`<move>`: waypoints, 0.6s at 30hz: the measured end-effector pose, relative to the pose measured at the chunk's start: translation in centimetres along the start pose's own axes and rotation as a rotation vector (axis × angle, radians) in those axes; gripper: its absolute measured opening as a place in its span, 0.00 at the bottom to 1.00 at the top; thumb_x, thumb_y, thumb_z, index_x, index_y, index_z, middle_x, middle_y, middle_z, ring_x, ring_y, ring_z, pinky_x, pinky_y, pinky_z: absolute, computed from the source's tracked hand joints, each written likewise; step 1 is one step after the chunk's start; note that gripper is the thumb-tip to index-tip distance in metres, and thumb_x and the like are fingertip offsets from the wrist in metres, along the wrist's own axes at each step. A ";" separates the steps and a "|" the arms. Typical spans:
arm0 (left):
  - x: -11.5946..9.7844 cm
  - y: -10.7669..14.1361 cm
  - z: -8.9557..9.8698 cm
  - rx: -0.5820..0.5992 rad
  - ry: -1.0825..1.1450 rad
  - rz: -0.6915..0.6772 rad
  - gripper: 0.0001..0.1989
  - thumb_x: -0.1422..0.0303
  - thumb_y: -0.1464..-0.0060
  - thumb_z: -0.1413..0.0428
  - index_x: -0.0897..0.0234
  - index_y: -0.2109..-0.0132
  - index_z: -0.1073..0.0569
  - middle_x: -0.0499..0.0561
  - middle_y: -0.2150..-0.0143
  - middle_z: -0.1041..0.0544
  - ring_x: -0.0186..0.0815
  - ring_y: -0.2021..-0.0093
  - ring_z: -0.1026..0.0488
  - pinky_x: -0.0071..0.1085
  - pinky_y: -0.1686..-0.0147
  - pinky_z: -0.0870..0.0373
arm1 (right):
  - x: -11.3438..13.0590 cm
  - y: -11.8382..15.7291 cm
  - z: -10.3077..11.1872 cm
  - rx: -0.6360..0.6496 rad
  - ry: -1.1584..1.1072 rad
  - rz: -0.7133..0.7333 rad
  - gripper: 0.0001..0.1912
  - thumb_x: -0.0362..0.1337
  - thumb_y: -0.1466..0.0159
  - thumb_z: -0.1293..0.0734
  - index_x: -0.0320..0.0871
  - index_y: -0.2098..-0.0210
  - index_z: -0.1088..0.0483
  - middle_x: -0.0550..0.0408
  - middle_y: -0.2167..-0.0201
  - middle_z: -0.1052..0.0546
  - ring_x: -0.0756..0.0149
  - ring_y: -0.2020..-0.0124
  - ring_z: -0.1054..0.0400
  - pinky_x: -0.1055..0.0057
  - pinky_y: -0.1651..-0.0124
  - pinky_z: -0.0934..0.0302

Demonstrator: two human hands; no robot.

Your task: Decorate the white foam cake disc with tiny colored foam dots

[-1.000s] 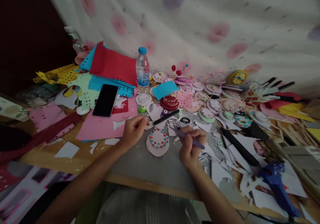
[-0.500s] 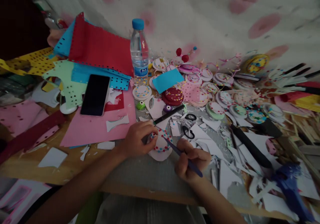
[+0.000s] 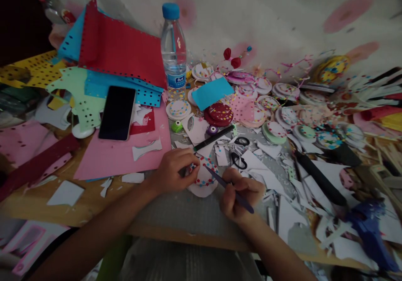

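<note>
A small white paper hat (image 3: 202,191) lies at the table's front, with a ring of red, white and blue stars round its raised crown. My left hand (image 3: 176,168) has thumb and forefinger closed at the hat's left edge, partly covering it. In my right hand (image 3: 241,193) are slim purple tweezers (image 3: 220,179), gripped like a pen. Their pointed end is over the crown's upper right; I cannot tell whether anything is in the tips. Beyond the hat lie a black pen (image 3: 213,139) and black-handled scissors (image 3: 238,161) among paper scraps.
A water bottle (image 3: 174,55) stands at the back. On the left are a phone (image 3: 117,113), pink paper (image 3: 109,159) and punched red sheets (image 3: 125,42). Many decorated paper hats (image 3: 219,113) fill the back right. A blue glue gun (image 3: 367,226) lies at the right.
The camera view has shifted slightly. My left hand remains at the hat's edge, and my right hand holds the tweezers in nearly the same pose, tip over the crown.
</note>
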State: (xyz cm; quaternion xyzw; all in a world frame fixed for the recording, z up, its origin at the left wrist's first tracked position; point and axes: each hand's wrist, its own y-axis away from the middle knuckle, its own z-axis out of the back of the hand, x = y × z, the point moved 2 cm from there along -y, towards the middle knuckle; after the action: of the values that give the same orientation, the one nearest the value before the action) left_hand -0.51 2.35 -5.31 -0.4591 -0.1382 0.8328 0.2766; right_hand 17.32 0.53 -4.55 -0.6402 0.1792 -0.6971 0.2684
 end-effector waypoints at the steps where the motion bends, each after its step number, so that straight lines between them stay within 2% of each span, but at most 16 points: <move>1: 0.0 0.0 0.0 0.002 -0.002 -0.003 0.03 0.77 0.47 0.45 0.65 0.66 0.29 0.46 0.75 0.33 0.31 0.73 0.35 0.29 0.71 0.41 | 0.0 0.0 0.0 -0.006 -0.002 0.006 0.11 0.30 0.35 0.42 0.47 0.71 0.48 0.62 0.78 0.42 0.72 0.80 0.47 0.74 0.79 0.55; 14: -0.1 -0.2 0.1 0.003 -0.022 -0.044 0.04 0.76 0.46 0.45 0.65 0.67 0.28 0.47 0.75 0.31 0.31 0.73 0.35 0.28 0.72 0.41 | 0.2 -0.3 0.0 0.000 0.029 0.028 0.08 0.30 0.34 0.43 0.48 0.66 0.48 0.62 0.77 0.42 0.70 0.79 0.46 0.73 0.78 0.51; 18: -0.1 -0.2 0.1 -0.003 -0.023 -0.039 0.04 0.76 0.45 0.46 0.65 0.67 0.28 0.47 0.75 0.31 0.31 0.74 0.35 0.28 0.72 0.40 | 0.0 0.1 0.2 -0.039 0.010 0.036 0.07 0.30 0.35 0.42 0.49 0.65 0.47 0.62 0.77 0.41 0.70 0.79 0.45 0.73 0.78 0.51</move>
State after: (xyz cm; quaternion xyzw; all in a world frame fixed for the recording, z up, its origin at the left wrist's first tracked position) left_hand -0.50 2.49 -5.11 -0.4470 -0.1516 0.8324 0.2905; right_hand 17.57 0.45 -4.59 -0.6384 0.2057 -0.6918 0.2675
